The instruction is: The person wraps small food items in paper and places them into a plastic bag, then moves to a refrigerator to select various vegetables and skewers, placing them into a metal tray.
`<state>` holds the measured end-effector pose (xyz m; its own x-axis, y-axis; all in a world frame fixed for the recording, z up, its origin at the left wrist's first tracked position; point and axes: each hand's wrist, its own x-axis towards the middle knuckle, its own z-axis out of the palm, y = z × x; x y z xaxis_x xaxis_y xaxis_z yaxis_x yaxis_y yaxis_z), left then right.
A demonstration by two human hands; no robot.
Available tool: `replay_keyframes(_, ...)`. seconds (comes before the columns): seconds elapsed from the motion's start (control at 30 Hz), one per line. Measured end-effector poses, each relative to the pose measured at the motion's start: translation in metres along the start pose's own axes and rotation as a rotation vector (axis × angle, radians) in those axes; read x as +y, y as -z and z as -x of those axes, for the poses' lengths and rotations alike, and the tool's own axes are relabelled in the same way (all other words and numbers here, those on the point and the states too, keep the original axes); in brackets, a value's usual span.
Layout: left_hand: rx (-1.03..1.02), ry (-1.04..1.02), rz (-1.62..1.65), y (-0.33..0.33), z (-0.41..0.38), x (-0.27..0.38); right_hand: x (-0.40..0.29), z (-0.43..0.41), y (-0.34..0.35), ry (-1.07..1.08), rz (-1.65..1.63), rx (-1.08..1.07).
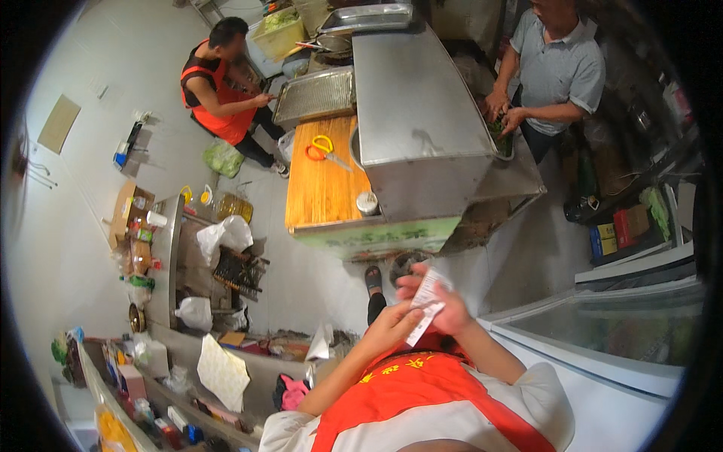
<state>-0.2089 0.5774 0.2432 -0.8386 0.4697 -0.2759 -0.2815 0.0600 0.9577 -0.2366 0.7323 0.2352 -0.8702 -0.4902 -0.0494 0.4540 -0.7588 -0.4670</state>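
A long white paper slip (425,308) with printing on it is held in front of my red apron. My left hand (397,323) has its thumb on the slip's lower part. My right hand (449,311) is blurred and lies against the other side of the slip, its thumb near the upper edge; whether it grips the paper is unclear. Beyond the hands stands a table with a wooden board (322,195), on which lie scissors (327,151) with yellow and orange handles and a small white-topped container (367,203).
A metal cabinet (418,96) rises beside the board. A person in an orange apron (226,113) stands beyond at left, another in a grey shirt (556,73) at right, hands in a tray of greens (501,138). A glass-topped freezer (599,339) is close at right; cluttered shelves (169,260) line the left.
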Motion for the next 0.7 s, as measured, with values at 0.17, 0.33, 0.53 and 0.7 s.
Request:
replay_keyframes(0.17, -0.292, -0.081, -0.207, 0.071, -0.073, 0.071, -0.048, -0.069, -0.028, 0.393, 0.379, 0.139)
replay_keyframes(0.33, 0.319, -0.597, 0.090, 0.206, -0.173, 0.110, -0.119, -0.168, -0.077, 0.651, 0.680, 0.174)
replay_keyframes(0.53, 0.727, -0.711, -0.230, 0.354, -0.441, 0.248, -0.137, -0.247, -0.073, 0.257, 0.854, 0.555)
replay_keyframes(0.7, 0.623, -0.186, 0.000, 0.411, -0.562, 0.259, -0.142, -0.245, -0.070, 0.264, 0.782, 0.675)
